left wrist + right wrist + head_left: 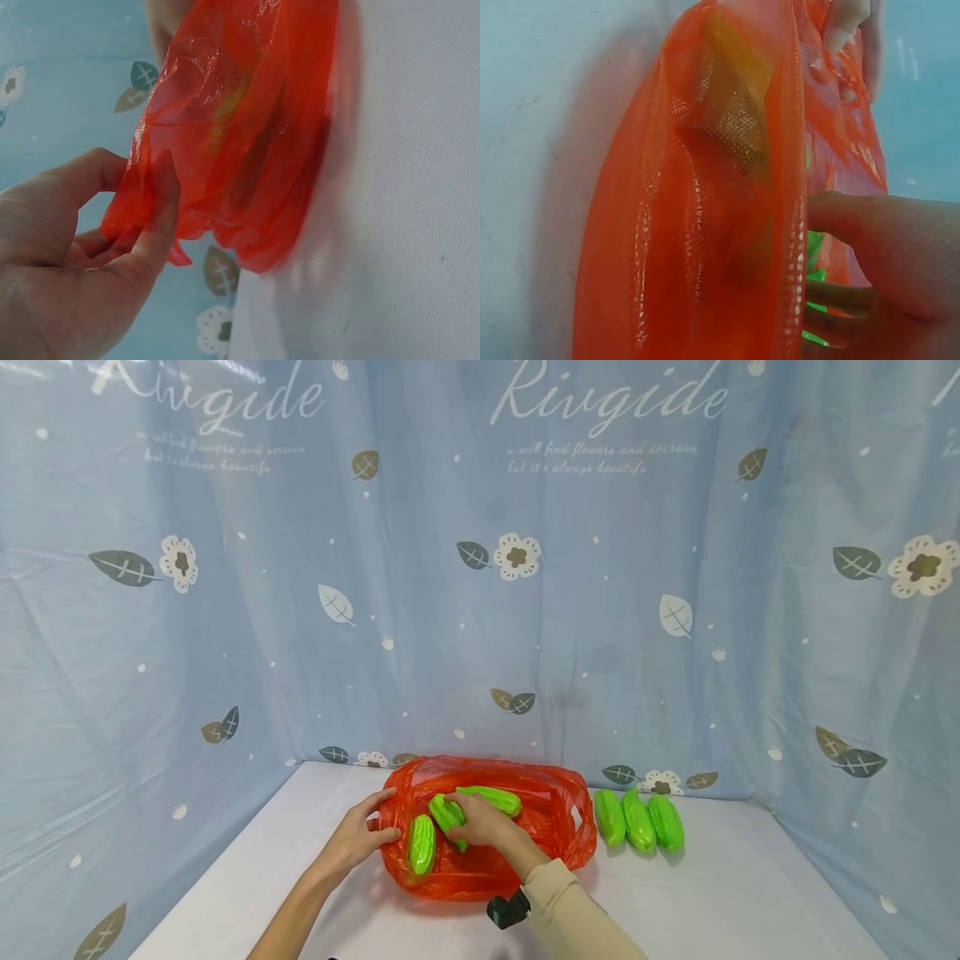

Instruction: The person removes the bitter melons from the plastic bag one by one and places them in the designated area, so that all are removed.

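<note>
The left hand (356,837) pinches the near-side rim of the red plastic bag (468,887) between thumb and fingers. Inside, the right hand (486,822) curls round a ridged green gourd (444,811); a second gourd (422,845) lies between the hands, a third gourd (497,799) just beyond the right, three outside gourds (639,823) to its right. If the left pinch slackens, thin film could sag and snag the right.

right sleeve (588,922): beige cloth, ended short of the hand, wrinkled at the cuff (549,878)
wrist unit (507,910): black, blocky, seen beside cuff, detail can't be made out
left forearm (294,906): seen bare
left hand (352,837), right hand (483,822): both bare
</note>
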Motion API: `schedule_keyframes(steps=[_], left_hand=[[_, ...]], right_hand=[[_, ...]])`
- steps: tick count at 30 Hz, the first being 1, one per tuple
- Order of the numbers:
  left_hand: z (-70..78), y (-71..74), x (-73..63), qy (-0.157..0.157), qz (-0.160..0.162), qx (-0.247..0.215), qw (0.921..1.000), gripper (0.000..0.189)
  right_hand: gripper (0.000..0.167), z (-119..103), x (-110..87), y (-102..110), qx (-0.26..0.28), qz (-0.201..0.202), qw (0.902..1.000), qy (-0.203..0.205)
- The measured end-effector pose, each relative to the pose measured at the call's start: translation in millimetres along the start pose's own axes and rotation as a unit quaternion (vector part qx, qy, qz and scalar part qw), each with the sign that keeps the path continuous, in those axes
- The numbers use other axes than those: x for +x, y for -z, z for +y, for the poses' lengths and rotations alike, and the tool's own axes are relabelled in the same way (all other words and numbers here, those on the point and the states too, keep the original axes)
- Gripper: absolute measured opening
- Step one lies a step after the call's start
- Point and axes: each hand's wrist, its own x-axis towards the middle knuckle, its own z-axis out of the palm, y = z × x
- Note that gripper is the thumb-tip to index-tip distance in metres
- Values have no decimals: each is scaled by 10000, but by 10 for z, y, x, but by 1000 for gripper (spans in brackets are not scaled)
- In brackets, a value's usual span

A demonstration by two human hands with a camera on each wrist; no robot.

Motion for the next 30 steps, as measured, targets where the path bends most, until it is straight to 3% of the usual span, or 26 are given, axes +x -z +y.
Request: schedule_keyframes(steps=[15, 23, 30], left_hand=[[24, 10, 13, 4, -26, 4, 10000, 69], [22, -7, 8, 72, -3, 82, 9999, 67], [18, -2, -2, 92, 0, 143, 9999, 68]], right_hand=[[49, -55, 96, 27, -95, 206, 9997, 37], [48, -58, 79, -7, -69, 382, 9991, -151], [47, -53, 87, -1, 149, 277, 9990, -305]])
